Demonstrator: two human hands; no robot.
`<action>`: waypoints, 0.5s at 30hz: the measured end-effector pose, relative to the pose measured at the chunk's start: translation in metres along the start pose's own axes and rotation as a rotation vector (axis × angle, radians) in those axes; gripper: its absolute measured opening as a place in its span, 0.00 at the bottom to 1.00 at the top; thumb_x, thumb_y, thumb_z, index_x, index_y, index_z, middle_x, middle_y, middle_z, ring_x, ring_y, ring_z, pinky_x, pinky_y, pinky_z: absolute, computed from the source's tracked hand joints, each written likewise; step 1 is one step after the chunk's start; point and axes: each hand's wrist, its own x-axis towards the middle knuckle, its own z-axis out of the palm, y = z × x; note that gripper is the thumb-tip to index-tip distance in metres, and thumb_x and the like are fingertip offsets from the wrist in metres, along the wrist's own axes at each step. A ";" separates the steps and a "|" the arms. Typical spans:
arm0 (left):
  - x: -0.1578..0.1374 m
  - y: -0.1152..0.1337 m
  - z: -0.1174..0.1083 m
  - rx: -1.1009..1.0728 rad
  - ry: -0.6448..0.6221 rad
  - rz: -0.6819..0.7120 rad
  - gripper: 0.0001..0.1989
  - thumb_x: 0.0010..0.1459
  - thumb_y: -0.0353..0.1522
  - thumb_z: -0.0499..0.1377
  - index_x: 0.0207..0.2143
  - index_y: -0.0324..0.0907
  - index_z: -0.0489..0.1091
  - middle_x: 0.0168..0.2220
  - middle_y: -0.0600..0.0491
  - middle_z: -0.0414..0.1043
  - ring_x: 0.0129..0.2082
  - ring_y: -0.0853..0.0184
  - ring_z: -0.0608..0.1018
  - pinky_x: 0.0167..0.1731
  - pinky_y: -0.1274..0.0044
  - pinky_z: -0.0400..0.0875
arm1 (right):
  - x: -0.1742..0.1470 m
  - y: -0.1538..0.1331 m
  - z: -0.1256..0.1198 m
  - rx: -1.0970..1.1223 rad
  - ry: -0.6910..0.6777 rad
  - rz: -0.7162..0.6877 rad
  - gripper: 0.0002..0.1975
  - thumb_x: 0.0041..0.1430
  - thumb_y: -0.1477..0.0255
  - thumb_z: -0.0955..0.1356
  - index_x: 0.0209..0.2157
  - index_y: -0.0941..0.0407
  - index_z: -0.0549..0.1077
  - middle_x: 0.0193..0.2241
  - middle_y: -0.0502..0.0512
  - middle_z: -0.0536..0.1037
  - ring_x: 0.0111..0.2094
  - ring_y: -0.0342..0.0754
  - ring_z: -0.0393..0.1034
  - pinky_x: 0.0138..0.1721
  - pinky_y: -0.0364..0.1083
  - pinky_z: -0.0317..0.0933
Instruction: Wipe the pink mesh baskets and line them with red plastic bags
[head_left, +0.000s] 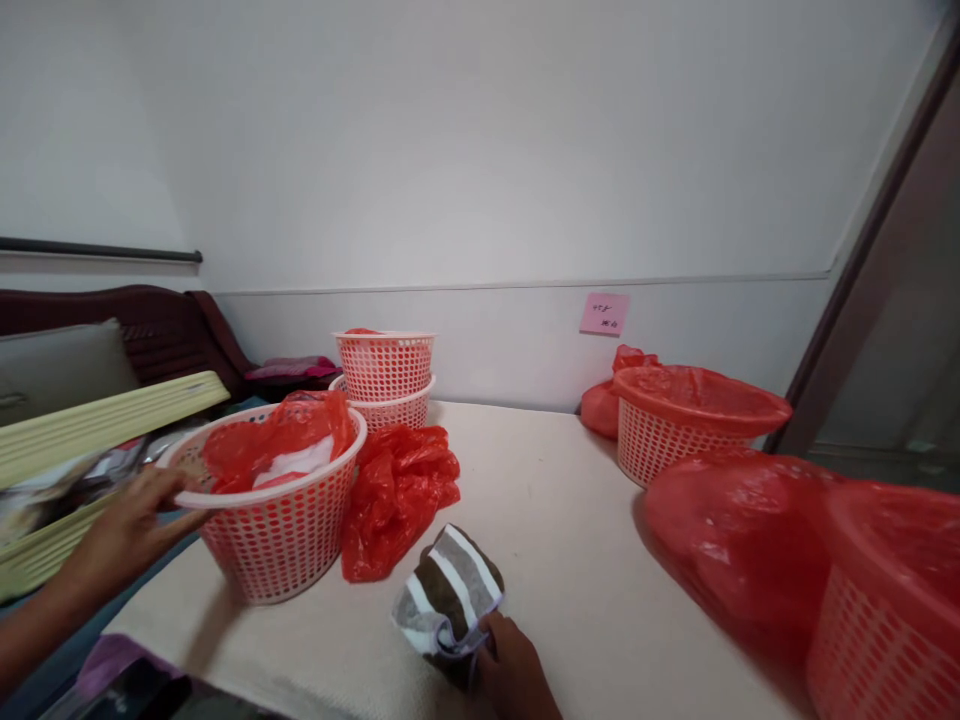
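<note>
My left hand (pixel 146 510) grips the near left rim of a pinkish-white perforated plastic basket (pixel 292 545) at the table's left side. Inside the basket lie a crumpled red plastic bag (pixel 251 445) and something white (pixel 300 460). At the table's front, my right hand (pixel 514 665) is closed on a small folded cloth (pixel 450 585) with grey, white and brown stripes. The kind of cloth item is not clear. Just behind it, beside the basket, rests a second crumpled red plastic bag (pixel 401 490).
Two stacked baskets (pixel 386 365) stand behind on the white table (pixel 525 490). On the right are a red-lined basket (pixel 645 440), a bulging red bag (pixel 739 540) and another red-lined basket (pixel 885 630). A pink note (pixel 604 314) sticks to the wall.
</note>
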 end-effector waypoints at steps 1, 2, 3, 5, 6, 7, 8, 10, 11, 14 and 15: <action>-0.003 -0.007 -0.005 -0.043 -0.032 0.018 0.18 0.51 0.49 0.56 0.32 0.44 0.70 0.31 0.61 0.69 0.36 0.69 0.71 0.41 0.76 0.66 | 0.000 -0.001 0.000 -0.016 -0.013 0.007 0.11 0.51 0.81 0.61 0.33 0.56 0.72 0.35 0.56 0.77 0.38 0.49 0.70 0.39 0.44 0.58; -0.007 -0.014 -0.009 -0.083 -0.057 0.023 0.14 0.49 0.47 0.59 0.31 0.48 0.71 0.31 0.61 0.71 0.36 0.66 0.73 0.40 0.76 0.68 | 0.000 -0.002 -0.001 -0.029 -0.026 0.014 0.12 0.52 0.81 0.61 0.34 0.57 0.72 0.36 0.57 0.76 0.39 0.50 0.70 0.40 0.44 0.58; -0.012 -0.021 -0.012 -0.113 -0.073 0.010 0.11 0.47 0.46 0.60 0.30 0.52 0.71 0.31 0.61 0.73 0.36 0.64 0.74 0.39 0.75 0.69 | 0.000 -0.004 -0.001 -0.041 -0.037 0.021 0.12 0.53 0.81 0.61 0.36 0.57 0.72 0.37 0.58 0.76 0.40 0.50 0.70 0.41 0.44 0.58; -0.022 -0.031 -0.019 -0.155 -0.094 -0.048 0.09 0.44 0.46 0.62 0.30 0.60 0.72 0.32 0.64 0.75 0.37 0.61 0.76 0.38 0.73 0.71 | 0.000 -0.007 -0.003 -0.061 -0.054 0.036 0.13 0.54 0.82 0.60 0.37 0.58 0.72 0.39 0.59 0.76 0.41 0.50 0.70 0.43 0.44 0.58; -0.026 -0.034 -0.022 -0.176 -0.109 -0.089 0.10 0.42 0.47 0.62 0.31 0.64 0.72 0.34 0.66 0.76 0.37 0.60 0.77 0.38 0.72 0.72 | 0.000 -0.009 -0.003 -0.070 -0.059 0.044 0.13 0.55 0.81 0.60 0.38 0.58 0.72 0.39 0.60 0.76 0.42 0.50 0.70 0.43 0.44 0.58; -0.030 -0.036 -0.027 -0.197 -0.142 -0.136 0.12 0.42 0.48 0.62 0.33 0.68 0.71 0.37 0.68 0.76 0.36 0.60 0.78 0.36 0.71 0.72 | 0.000 -0.010 -0.004 -0.081 -0.066 0.053 0.13 0.56 0.81 0.60 0.38 0.59 0.72 0.40 0.60 0.76 0.42 0.50 0.70 0.43 0.44 0.58; -0.032 -0.036 -0.033 -0.214 -0.186 -0.183 0.15 0.43 0.48 0.61 0.37 0.71 0.70 0.38 0.70 0.77 0.34 0.61 0.78 0.34 0.71 0.72 | 0.000 -0.012 -0.005 -0.095 -0.073 0.062 0.12 0.56 0.81 0.60 0.38 0.59 0.72 0.40 0.60 0.76 0.42 0.50 0.70 0.44 0.44 0.58; -0.029 -0.028 -0.047 -0.222 -0.251 -0.260 0.16 0.49 0.51 0.56 0.44 0.73 0.66 0.29 0.69 0.76 0.24 0.64 0.74 0.25 0.74 0.69 | 0.001 -0.013 -0.005 -0.117 -0.088 0.071 0.12 0.57 0.81 0.60 0.38 0.58 0.72 0.40 0.60 0.76 0.43 0.50 0.71 0.44 0.43 0.58; -0.024 -0.021 -0.054 -0.204 -0.262 -0.291 0.16 0.53 0.51 0.52 0.46 0.72 0.65 0.22 0.68 0.72 0.19 0.65 0.71 0.22 0.76 0.65 | 0.002 -0.013 -0.005 -0.121 -0.092 0.069 0.12 0.57 0.80 0.60 0.38 0.58 0.72 0.40 0.59 0.76 0.43 0.49 0.71 0.44 0.43 0.58; 0.007 0.006 -0.063 -0.147 -0.148 -0.344 0.17 0.52 0.53 0.52 0.39 0.60 0.70 0.24 0.66 0.74 0.23 0.65 0.73 0.27 0.75 0.66 | 0.005 -0.009 -0.002 -0.123 -0.092 0.062 0.10 0.57 0.80 0.60 0.36 0.57 0.71 0.38 0.57 0.76 0.41 0.48 0.71 0.42 0.42 0.58; 0.021 0.016 -0.060 -0.152 -0.144 -0.351 0.20 0.48 0.55 0.54 0.35 0.55 0.71 0.28 0.64 0.76 0.27 0.63 0.75 0.28 0.75 0.67 | 0.007 -0.006 0.000 -0.127 -0.086 0.054 0.10 0.57 0.80 0.60 0.36 0.56 0.71 0.38 0.57 0.76 0.40 0.48 0.71 0.42 0.42 0.58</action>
